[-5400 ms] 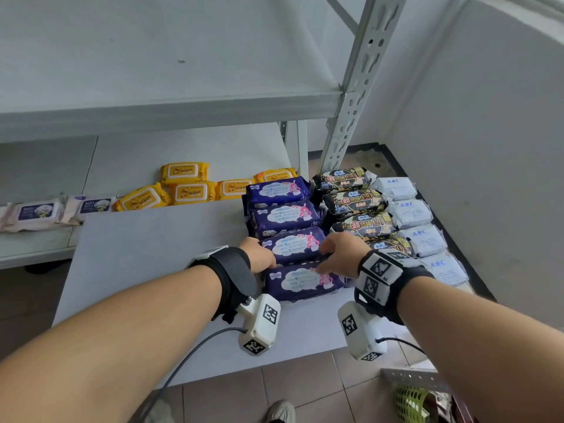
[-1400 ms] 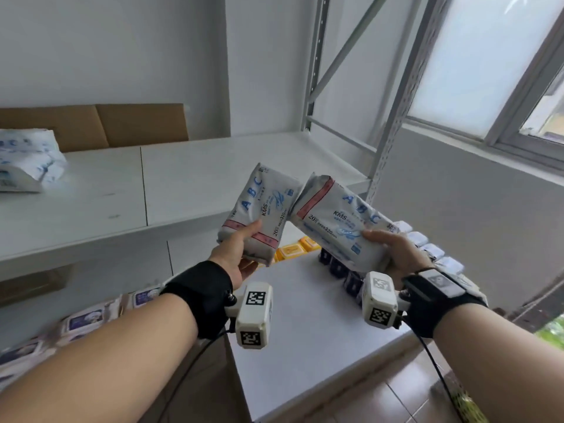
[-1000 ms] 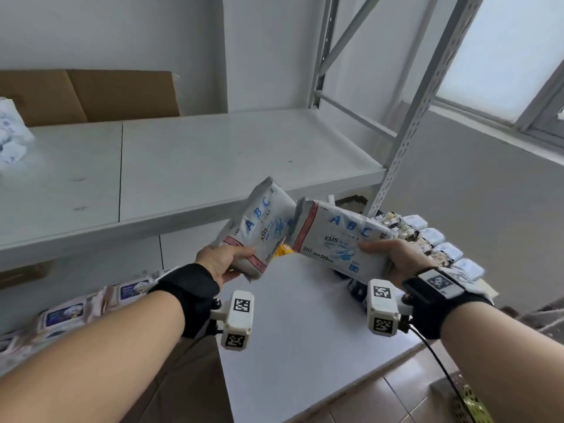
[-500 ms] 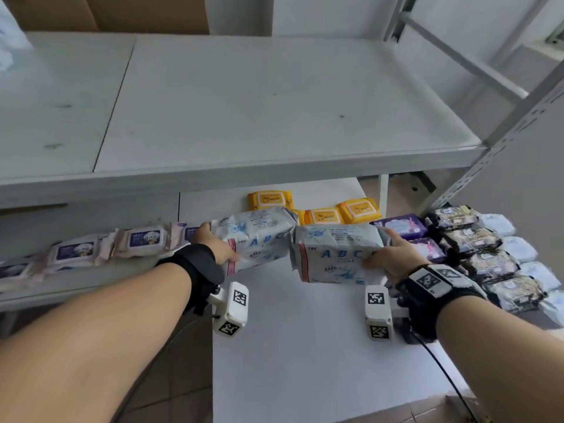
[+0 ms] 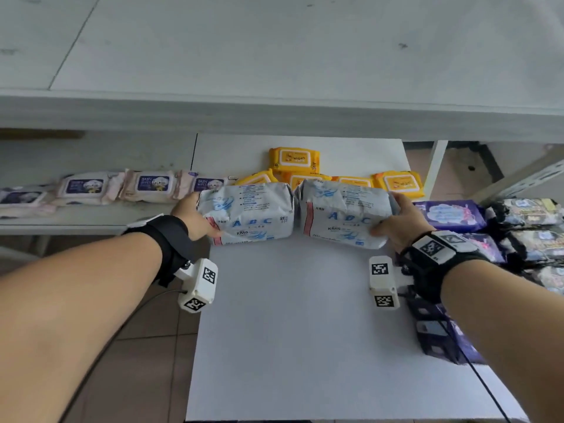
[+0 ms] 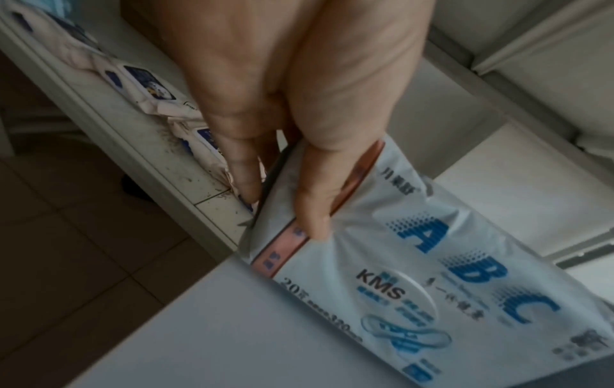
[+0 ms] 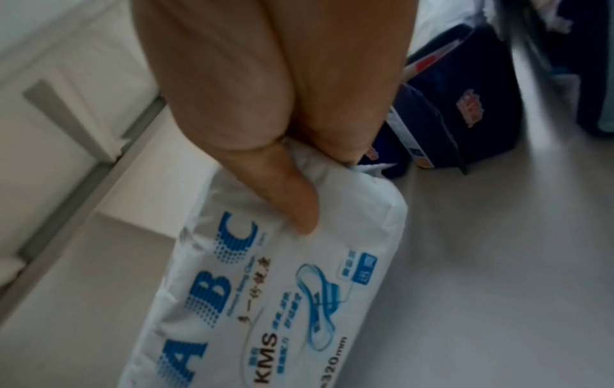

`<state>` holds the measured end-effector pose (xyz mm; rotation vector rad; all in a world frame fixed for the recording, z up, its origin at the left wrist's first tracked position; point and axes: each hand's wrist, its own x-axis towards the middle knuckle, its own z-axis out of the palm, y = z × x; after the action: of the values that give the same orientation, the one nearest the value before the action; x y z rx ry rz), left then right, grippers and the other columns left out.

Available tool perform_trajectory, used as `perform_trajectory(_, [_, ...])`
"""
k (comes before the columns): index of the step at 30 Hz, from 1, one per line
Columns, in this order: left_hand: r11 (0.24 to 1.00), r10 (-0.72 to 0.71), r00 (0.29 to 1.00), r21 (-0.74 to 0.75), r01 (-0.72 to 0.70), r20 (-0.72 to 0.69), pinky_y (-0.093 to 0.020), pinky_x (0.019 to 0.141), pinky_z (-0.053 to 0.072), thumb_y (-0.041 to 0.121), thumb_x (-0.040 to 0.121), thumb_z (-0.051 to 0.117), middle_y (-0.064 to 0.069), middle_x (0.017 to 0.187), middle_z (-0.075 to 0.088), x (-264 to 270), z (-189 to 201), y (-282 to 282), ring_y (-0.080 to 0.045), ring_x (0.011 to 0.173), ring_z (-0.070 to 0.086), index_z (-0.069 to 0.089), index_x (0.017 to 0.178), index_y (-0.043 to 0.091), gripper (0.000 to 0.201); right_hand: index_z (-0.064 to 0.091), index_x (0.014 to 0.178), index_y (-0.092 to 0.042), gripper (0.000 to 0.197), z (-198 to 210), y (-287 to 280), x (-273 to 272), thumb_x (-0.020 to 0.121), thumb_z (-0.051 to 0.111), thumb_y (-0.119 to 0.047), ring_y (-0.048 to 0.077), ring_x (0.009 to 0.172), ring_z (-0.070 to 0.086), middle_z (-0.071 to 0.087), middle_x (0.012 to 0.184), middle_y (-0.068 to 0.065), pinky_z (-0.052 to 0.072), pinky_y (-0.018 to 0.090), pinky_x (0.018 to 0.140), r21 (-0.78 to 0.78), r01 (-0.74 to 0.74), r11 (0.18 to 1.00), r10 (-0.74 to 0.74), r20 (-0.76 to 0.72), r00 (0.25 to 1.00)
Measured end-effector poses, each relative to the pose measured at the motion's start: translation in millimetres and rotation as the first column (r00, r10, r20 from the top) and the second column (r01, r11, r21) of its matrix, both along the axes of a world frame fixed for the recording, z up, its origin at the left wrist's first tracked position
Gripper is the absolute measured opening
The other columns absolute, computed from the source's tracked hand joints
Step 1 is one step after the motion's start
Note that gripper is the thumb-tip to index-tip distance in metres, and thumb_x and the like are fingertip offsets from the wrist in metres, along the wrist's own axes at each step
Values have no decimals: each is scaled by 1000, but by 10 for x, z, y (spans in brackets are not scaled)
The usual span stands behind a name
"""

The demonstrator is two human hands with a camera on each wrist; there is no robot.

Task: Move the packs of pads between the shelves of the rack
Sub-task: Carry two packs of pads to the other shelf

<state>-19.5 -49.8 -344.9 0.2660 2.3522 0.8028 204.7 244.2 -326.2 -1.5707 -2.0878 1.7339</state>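
Observation:
Two white ABC pad packs lie end to end at the back of the lower shelf board (image 5: 290, 315). My left hand (image 5: 192, 219) grips the left pack (image 5: 250, 212) by its left end, thumb on the front face by the red stripe (image 6: 282, 252). At the other side my right hand (image 5: 399, 221) grips the right pack (image 5: 345, 213) by its right end. The left wrist view shows the left hand (image 6: 282, 147) pinching the left pack (image 6: 432, 275). In the right wrist view the right hand (image 7: 292, 147) pinches the right pack (image 7: 265, 288) at its end.
Yellow wipes packs (image 5: 294, 160) lie behind the two packs. Pinkish baby-wipes packs (image 5: 146, 184) line a side ledge at left. Purple packs (image 5: 448, 215) and dark packs (image 5: 531, 215) fill the right side. The upper shelf (image 5: 274, 56) overhangs above.
Both hands have come down from chest height with the two white packs, passed under the upper shelf and brought them to the back of the lower shelf board.

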Motion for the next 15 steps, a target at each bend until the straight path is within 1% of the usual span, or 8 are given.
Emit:
perform_trajectory(1, [1000,-7,1000,-13,7,-18,-43,100,47,-4,56,85,-12,124,61,4,6,9,-28,113,58,50,128,6,81,42,135,-23,87,27,-8,-27,62,67,18,28,113,54,57,119,3,47,44,95,65,-50,997,47,57,997])
perform_trajectory(3, [997,-49,997,-63,45,-54,-42,99,47,-2,57,84,-12,124,60,10,25,45,-28,113,57,48,129,7,80,40,138,-22,84,91,-22,-77,67,63,17,23,102,52,54,110,2,47,32,82,181,-134,974,106,158,982])
perform_trajectory(5, [989,-91,994,-122,83,-66,-41,99,47,2,58,85,-11,124,60,4,46,62,-28,112,57,49,128,9,79,37,139,-20,78,152,-45,-120,72,58,15,23,96,52,56,112,7,46,30,72,258,-192,947,138,212,967])
perform_trajectory(7, [983,-96,994,-164,85,-58,-42,99,47,2,59,86,-11,126,59,-4,64,68,-30,114,57,46,130,10,82,33,141,-19,75,196,-54,-156,76,55,11,23,93,56,56,117,9,49,31,68,303,-254,919,179,253,951])
perform_trajectory(8, [980,-102,993,-180,90,-59,-43,99,47,3,59,86,-11,127,58,-9,70,71,-30,115,56,44,132,10,84,31,143,-18,76,213,-54,-181,77,56,10,24,95,57,54,120,10,49,31,71,314,-293,903,209,276,938])
perform_trajectory(11, [972,-119,991,-209,105,-58,-43,99,47,3,59,86,-12,130,56,-8,82,91,-31,117,55,43,133,8,86,29,144,-21,83,234,-68,-286,74,64,5,32,118,49,43,136,14,45,36,93,356,-455,816,296,419,858])
perform_trajectory(13, [969,-128,990,-218,114,-52,-44,99,47,3,59,85,-13,129,57,-1,93,112,-31,116,55,44,131,7,83,34,143,-22,79,216,-108,-344,74,63,3,33,128,39,37,141,13,38,39,105,398,-533,747,323,482,814])
perform_trajectory(15, [963,-146,988,-237,130,-49,-42,99,47,4,60,85,-12,127,58,11,106,135,-31,114,56,45,130,8,80,39,140,-22,69,188,-154,-372,77,57,2,33,130,34,40,140,11,31,41,109,439,-588,679,345,516,784])
